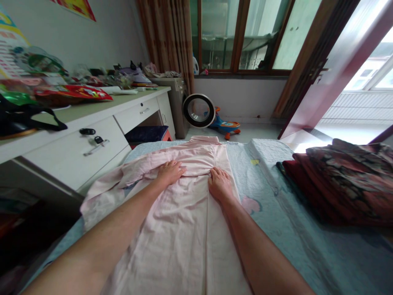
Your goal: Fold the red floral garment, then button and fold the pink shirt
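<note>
A pale pink long-sleeved shirt (181,221) lies stretched out on the bed, its collar (205,139) at the far end. One sleeve (115,174) spreads out to the left. My left hand (170,172) rests flat on the upper part of the shirt, fingers extended. Near the shirt's right edge, my right hand (220,182) presses on the cloth with its fingers slightly bent and apart. Between both hands a crosswise fold of fabric runs, with creases fanning out from the right hand.
A light blue patterned bedsheet (260,192) lies under the shirt. Folded dark red and floral cloths (344,184) are stacked at the right. On the left stands a white desk (70,157) with a cluttered top. Beyond the bed are a round-doored washing machine (181,108) and a blue-orange ride-on toy (225,125).
</note>
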Tool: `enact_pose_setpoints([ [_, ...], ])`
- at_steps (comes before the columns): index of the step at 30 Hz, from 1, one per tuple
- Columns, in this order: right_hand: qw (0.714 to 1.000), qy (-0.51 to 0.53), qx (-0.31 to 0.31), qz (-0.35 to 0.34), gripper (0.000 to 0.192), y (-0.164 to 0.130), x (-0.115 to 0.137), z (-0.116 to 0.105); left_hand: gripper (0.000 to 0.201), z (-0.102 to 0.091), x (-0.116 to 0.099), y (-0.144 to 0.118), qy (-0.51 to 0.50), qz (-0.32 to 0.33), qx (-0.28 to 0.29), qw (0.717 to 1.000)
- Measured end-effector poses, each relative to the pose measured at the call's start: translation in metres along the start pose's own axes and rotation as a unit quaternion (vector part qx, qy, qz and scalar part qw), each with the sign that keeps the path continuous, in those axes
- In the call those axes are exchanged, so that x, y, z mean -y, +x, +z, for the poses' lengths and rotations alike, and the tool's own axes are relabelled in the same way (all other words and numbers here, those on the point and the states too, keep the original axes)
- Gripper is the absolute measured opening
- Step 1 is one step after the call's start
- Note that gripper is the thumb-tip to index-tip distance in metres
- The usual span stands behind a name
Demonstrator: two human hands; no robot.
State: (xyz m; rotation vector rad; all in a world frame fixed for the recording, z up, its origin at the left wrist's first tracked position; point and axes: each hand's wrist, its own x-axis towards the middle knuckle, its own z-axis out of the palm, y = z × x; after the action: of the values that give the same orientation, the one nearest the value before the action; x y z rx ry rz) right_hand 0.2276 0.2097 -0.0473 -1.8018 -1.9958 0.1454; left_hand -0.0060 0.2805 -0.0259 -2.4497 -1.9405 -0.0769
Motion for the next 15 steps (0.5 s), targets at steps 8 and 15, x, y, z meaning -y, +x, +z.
enact_pose_setpoints([
  [8, 0.999, 0.047, -0.009, -0.002, 0.044, -0.001, -0.001, -0.001, 0.050, -0.041, 0.058, -0.024, 0.054, -0.135, -0.178, 0.973],
  [15, 0.995, 0.049, 0.056, -0.066, 0.042, -0.001, -0.003, -0.001, 0.036, -0.056, 0.114, -0.031, 0.040, -0.134, -0.048, 0.989],
])
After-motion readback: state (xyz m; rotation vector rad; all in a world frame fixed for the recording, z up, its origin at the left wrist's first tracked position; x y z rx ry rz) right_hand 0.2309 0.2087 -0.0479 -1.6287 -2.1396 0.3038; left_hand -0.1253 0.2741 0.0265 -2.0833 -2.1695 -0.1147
